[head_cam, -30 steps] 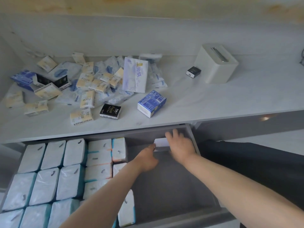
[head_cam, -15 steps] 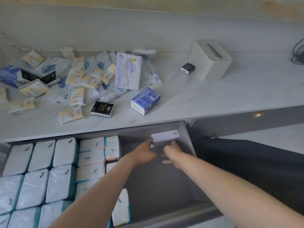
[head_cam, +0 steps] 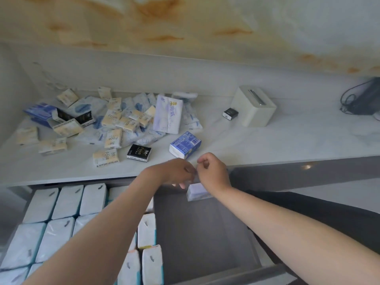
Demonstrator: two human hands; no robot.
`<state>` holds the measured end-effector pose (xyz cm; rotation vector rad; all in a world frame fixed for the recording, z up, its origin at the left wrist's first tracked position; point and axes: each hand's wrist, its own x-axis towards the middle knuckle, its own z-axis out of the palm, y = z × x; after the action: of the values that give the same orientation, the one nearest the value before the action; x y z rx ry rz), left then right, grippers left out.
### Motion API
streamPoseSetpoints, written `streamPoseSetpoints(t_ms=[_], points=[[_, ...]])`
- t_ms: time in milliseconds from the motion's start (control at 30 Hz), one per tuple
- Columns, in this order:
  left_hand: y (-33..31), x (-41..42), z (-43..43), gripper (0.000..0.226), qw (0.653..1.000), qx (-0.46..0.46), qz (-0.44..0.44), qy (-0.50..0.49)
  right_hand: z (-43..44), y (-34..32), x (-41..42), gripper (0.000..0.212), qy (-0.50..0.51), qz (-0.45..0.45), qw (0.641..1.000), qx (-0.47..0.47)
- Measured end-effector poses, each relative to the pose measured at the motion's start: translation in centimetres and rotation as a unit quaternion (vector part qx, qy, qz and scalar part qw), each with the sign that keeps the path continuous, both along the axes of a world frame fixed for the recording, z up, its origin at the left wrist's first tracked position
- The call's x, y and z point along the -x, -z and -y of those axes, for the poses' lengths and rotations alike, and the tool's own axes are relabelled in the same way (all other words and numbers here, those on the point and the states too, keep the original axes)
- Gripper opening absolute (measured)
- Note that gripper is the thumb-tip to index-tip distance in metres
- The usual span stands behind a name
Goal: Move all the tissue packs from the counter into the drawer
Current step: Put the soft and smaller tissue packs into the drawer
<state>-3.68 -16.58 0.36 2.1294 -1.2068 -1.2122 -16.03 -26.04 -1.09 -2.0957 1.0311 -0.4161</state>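
Small tissue packs (head_cam: 115,128) lie in a loose heap on the left of the white counter (head_cam: 267,145). Nearest its front edge are a blue pack (head_cam: 185,144), a black pack (head_cam: 139,152) and a cream pack (head_cam: 106,157). Below, the open grey drawer (head_cam: 201,233) holds rows of white packs (head_cam: 61,212) on its left side. One white pack (head_cam: 196,191) stands at the drawer's back right. My left hand (head_cam: 174,171) and my right hand (head_cam: 214,171) hover side by side just above that pack, at the counter's front edge. Neither holds anything. The left hand's fingers droop; the right hand's fingers are curled.
A cream tissue box (head_cam: 254,105) with a slot on top stands at the counter's back right, a small black pack (head_cam: 230,114) beside it. A dark device with cables (head_cam: 362,99) sits at the far right. The drawer's right half shows bare grey floor.
Both hands have let go of the white pack in the drawer's back right corner and have risen to the counter's edge. The camera has tilted upward.
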Motion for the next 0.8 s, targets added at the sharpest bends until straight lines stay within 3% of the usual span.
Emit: streamPoseSetpoints(t_ms=[133, 300, 433, 567, 800], points=[[-3.6, -2.9, 0.0, 0.021, 0.988, 0.09, 0.063, -0.109, 1.1, -3.3, -4.2, 0.017, -0.046, 0.022, 0.998, 0.03], [-3.9, -7.6, 0.5, 0.044, 0.925, 0.193, 0.15, -0.292, 3.2, -5.8, -9.8, 0.036, -0.092, -0.033, 0.995, -0.016], [-2.6, -10.7, 1.5, 0.059, 0.93, 0.138, 0.157, -0.303, 5.0, -6.3, -13.0, 0.066, -0.102, -0.086, 0.988, -0.075], [-0.9, -11.9, 2.0, 0.05, 0.945, 0.087, 0.154, -0.277, 5.7, -6.1, -14.9, 0.061, -0.124, -0.066, 0.983, -0.115], [-1.2, -12.2, 2.3, 0.041, 0.889, 0.217, 0.117, -0.385, 5.8, -5.4, -15.6, 0.065, -0.123, 0.021, 0.979, -0.159]])
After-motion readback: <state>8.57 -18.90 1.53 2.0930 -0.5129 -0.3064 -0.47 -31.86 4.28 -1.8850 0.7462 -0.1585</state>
